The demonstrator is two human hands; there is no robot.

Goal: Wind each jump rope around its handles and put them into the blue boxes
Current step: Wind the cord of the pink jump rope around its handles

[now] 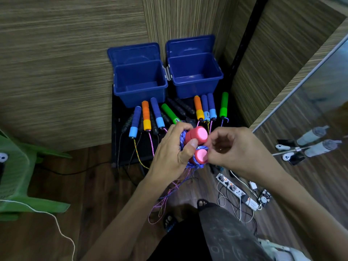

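Note:
My left hand (173,147) grips two pink foam jump-rope handles (197,136) held side by side, their round ends facing me. Blue-and-purple braided rope (201,147) is looped around them. My right hand (226,147) pinches that rope beside the lower handle; loose rope hangs down below my hands. Two open blue boxes, the left box (140,85) and the right box (195,76), stand empty at the back of a small black table (122,147). Several other jump ropes with blue, orange, green and black handles (146,117) lie in front of the boxes.
A green plastic chair (17,178) stands at the left. A power strip (237,191) with cables lies on the wooden floor at the right. A mirror panel (310,113) leans at the right. Striped wall panels rise behind the boxes.

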